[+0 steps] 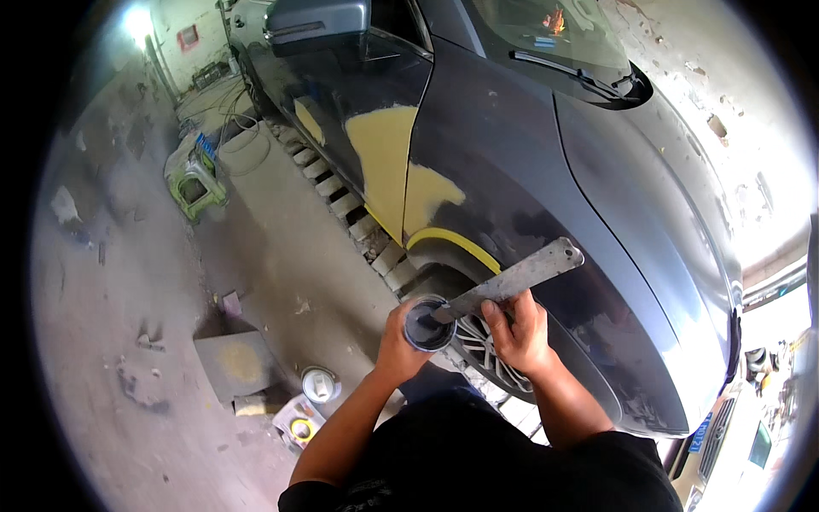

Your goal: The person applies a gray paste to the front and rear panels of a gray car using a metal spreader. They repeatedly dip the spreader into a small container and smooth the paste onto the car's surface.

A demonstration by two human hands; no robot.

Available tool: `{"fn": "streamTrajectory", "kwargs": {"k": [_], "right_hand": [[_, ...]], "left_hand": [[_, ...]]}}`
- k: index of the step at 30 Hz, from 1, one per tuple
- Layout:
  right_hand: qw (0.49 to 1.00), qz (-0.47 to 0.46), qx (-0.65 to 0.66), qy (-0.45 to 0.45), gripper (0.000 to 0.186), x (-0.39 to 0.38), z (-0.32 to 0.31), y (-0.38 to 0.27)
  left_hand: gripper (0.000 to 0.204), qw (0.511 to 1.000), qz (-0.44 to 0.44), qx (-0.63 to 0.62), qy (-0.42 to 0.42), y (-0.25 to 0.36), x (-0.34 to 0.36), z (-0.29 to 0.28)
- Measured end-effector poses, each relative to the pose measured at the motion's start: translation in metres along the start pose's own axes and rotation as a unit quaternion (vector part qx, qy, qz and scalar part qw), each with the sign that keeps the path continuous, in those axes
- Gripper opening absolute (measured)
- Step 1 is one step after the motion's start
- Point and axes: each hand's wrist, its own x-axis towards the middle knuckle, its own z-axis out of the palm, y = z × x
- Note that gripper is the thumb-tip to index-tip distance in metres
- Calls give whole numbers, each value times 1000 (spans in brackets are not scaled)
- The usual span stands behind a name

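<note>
stick in right hand dips into cup held by left hand.

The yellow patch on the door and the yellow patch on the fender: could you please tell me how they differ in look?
The yellow patch on the door is a tall, broad block running down to the sill; the yellow patch on the fender is smaller and irregular. The fender patch continues into a thin yellow strip along the wheel arch; the door patch has none. Both are matte yellow against the dark car body and meet at the panel gap.
</note>
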Motion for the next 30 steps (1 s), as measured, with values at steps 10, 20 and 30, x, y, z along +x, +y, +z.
{"fn": "streamTrajectory", "kwargs": {"k": [10, 20, 30], "right_hand": [[1000, 23, 2, 8, 24, 115, 90, 25], [977, -185, -52, -92, 17, 264, 210, 3], [946, -232, 21, -223, 19, 423, 443, -25]], "left_hand": [[67, 996, -26, -50, -66, -77, 124, -82], [64, 995, -90, -33, -26, -145, 199, -191], [80, 994, -84, -10, 74, -307, 307, -382]]}}
